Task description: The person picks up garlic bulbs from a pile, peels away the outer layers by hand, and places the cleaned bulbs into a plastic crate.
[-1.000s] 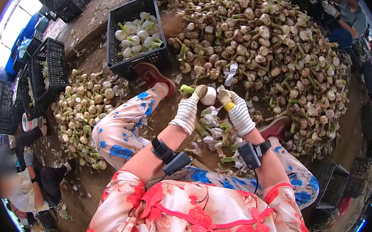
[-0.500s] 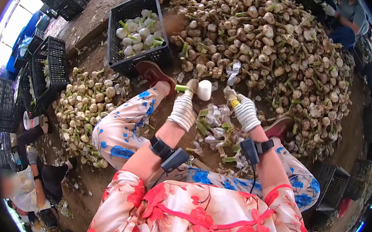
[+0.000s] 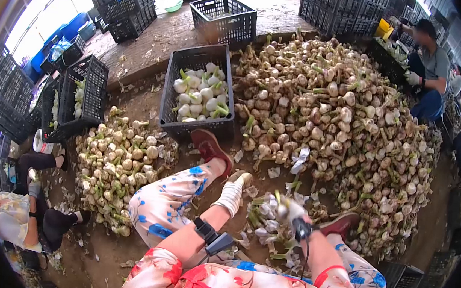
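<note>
My left hand (image 3: 234,190), in a white knit glove with soiled tan fingertips, is just beyond my left knee, near the red shoe (image 3: 211,149). Its fingers are curled together and no bulb shows in them. Smeared by motion, my right hand (image 3: 297,213) is over a pile of peeled garlic skins and cut stems (image 3: 264,215). A pale round shape with a green stem overlaps its fingertips; I cannot tell whether the hand grips it. Ahead on the left, a black crate (image 3: 172,87) contains peeled white garlic bulbs (image 3: 201,93) with short green stems.
A large heap of unpeeled garlic (image 3: 342,115) fills the front and right. A smaller heap (image 3: 116,169) lies left of my leg. Black crates (image 3: 225,20) stand behind and at the sides. Co-workers sit at the lower left (image 3: 19,213) and upper right (image 3: 434,68).
The view has tilted up, showing more crates at the back. The peeled bulb with a green stem is out of my left hand. My right hand has moved inward over the skins.
</note>
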`<state>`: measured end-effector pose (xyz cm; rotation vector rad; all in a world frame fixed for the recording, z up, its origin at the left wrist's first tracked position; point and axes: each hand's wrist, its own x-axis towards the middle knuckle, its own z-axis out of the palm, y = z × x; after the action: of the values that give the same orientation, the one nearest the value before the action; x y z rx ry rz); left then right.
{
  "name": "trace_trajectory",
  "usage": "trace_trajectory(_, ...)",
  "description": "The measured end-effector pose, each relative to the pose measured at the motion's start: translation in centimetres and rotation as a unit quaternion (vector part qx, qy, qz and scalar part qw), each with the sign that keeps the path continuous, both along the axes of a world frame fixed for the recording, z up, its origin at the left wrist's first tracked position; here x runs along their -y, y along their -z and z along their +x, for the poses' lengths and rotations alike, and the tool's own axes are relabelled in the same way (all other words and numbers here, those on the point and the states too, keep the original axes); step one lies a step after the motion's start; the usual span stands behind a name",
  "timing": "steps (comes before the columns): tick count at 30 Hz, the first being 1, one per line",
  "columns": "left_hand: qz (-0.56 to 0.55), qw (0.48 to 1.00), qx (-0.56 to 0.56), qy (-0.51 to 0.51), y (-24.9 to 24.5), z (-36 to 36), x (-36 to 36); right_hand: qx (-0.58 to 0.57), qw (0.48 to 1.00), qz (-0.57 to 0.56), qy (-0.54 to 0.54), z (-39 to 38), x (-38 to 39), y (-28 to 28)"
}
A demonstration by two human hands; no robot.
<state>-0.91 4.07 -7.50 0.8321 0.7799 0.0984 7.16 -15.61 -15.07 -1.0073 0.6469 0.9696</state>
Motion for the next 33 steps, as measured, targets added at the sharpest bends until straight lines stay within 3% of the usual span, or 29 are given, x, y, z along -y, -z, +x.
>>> trace_trajectory(1, 0.007, 1.0, -0.009, -0.011, 1.1, 0.1, 0.0, 0.048, 0.999, 0.01, 0.003, 2.0, -3.2, -3.5)
trace_trajectory(2, 0.008, 1.0, -0.012, -0.01, 1.0, 0.3, 0.0, 0.166, 0.983, -0.03, -0.069, 5.6, -7.1, -9.5)
trace_trajectory(4, -0.005, 1.0, -0.012, 0.009, 0.7, 0.2, -0.1, 0.297, 0.935, 0.149, -0.121, 10.7, -12.2, -20.8)
trace_trajectory(6, -0.001, 1.0, -0.018, 0.014, 0.4, 0.3, -0.3, 0.277, 0.953, 0.087, -0.091, 14.2, -13.8, -24.3)
trace_trajectory(8, 0.0, 1.0, -0.021, 0.019, 0.3, 1.0, -0.7, 0.362, 0.93, -0.011, -0.065, 13.9, -13.7, -25.8)
trace_trajectory(9, -0.04, 0.999, 0.001, 0.027, 1.3, 1.2, -1.0, 0.307, 0.948, 0.065, -0.059, 16.7, -11.7, -20.4)
trace_trajectory(10, 0.002, 1.0, 0.003, -0.012, 1.0, 1.5, -0.1, 0.372, 0.922, -0.014, -0.109, 17.3, -9.5, -15.6)
trace_trajectory(11, -0.001, 1.0, 0.016, 0.013, 0.8, 1.5, 0.3, 0.291, 0.951, 0.005, -0.102, 15.8, -7.4, -13.0)
trace_trajectory(12, -0.006, 0.999, 0.028, 0.04, 0.8, 1.5, 0.4, 0.455, 0.864, -0.139, -0.168, 15.6, -4.5, -4.6)
trace_trajectory(13, -0.011, 0.999, 0.005, 0.044, 1.0, 1.7, 0.8, 0.571, 0.729, -0.318, -0.204, 15.4, -1.7, 3.7)
trace_trajectory(14, -0.013, 0.999, -0.01, 0.046, 1.4, 2.2, 1.0, 0.314, 0.895, -0.243, -0.204, 8.8, 0.3, -5.1)
trace_trajectory(15, -0.011, 0.997, -0.009, 0.072, 2.1, 2.5, 1.2, 0.317, 0.866, -0.316, -0.224, 7.3, 2.7, -2.7)
trace_trajectory(17, -0.026, 0.993, -0.031, 0.11, 2.5, 3.0, 1.2, 0.332, 0.841, -0.377, -0.2, 8.3, 9.9, 11.2)
trace_trajectory(19, -0.031, 0.991, -0.061, 0.117, 2.3, 3.3, 1.7, 0.357, 0.803, -0.446, -0.168, 7.9, 11.1, 8.9)
trace_trajectory(20, -0.036, 0.989, -0.056, 0.13, 2.6, 3.5, 1.8, 0.382, 0.771, -0.483, -0.159, 8.6, 10.6, 4.4)
trace_trajectory(22, -0.042, 0.987, -0.059, 0.143, 3.5, 4.1, 2.2, 0.471, 0.61, -0.612, -0.177, 11.7, 10.5, 3.6)
trace_trajectory(24, -0.039, 0.986, -0.07, 0.143, 4.4, 4.4, 2.8, 0.511, 0.569, -0.617, -0.185, 14.4, 9.5, 2.6)
trace_trajectory(26, -0.02, 0.982, -0.081, 0.168, 4.7, 4.4, 3.1, 0.502, 0.592, -0.576, -0.256, 17.2, 8.2, 1.6)
trace_trajectory(28, -0.056, 0.981, -0.072, 0.17, 5.3, 4.6, 3.5, 0.5, 0.597, -0.569, -0.263, 18.1, 7.8, 4.4)
trace_trajectory(30, -0.047, 0.974, -0.104, 0.197, 5.4, 4.7, 3.5, 0.393, 0.554, -0.645, -0.352, 17.8, 5.9, 2.7)
trace_trajectory(32, -0.05, 0.969, -0.112, 0.213, 4.8, 5.0, 3.8, 0.375, 0.57, -0.645, -0.344, 17.9, 6.0, 3.7)
trace_trajectory(33, -0.041, 0.968, -0.114, 0.218, 5.0, 5.0, 3.7, 0.367, 0.613, -0.605, -0.351, 17.7, 6.2, 3.4)
